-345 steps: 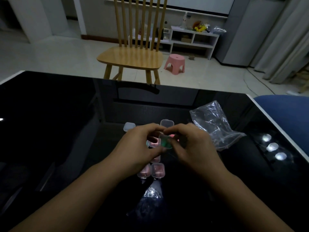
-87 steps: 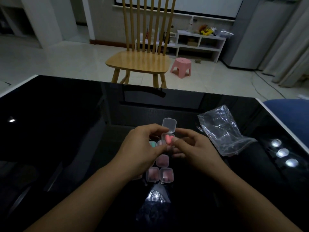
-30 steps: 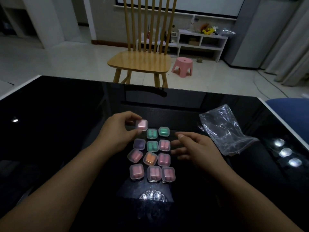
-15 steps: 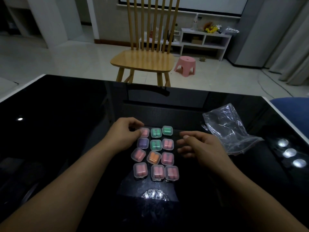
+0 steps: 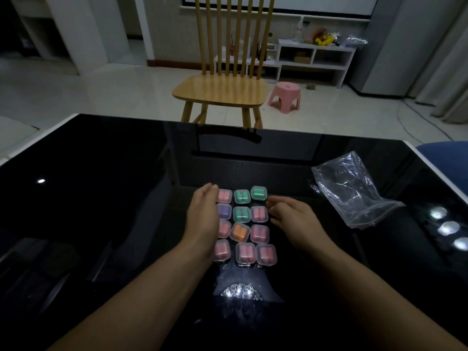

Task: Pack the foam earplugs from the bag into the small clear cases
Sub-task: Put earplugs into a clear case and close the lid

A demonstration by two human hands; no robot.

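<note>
Several small clear cases [image 5: 241, 225], each closed with pink, green, orange or purple foam earplugs inside, lie in a grid of three columns on the black glass table [image 5: 101, 198]. My left hand [image 5: 203, 216] lies flat with straight fingers along the left side of the grid, covering part of the left column. My right hand [image 5: 291, 216] rests just right of the grid, fingers loosely bent, holding nothing. The clear plastic bag [image 5: 350, 191] lies crumpled at the right and looks empty.
A wooden chair [image 5: 222, 89] stands beyond the table's far edge, a pink stool [image 5: 285, 97] beside it. A blue seat [image 5: 448, 150] sits past the table's right corner. Ceiling lights reflect on the glass at right and near me.
My left hand set the last pink case into the top left of the grid, let it go, and now lies straight along the grid's left side. My right hand edged closer to the grid.
</note>
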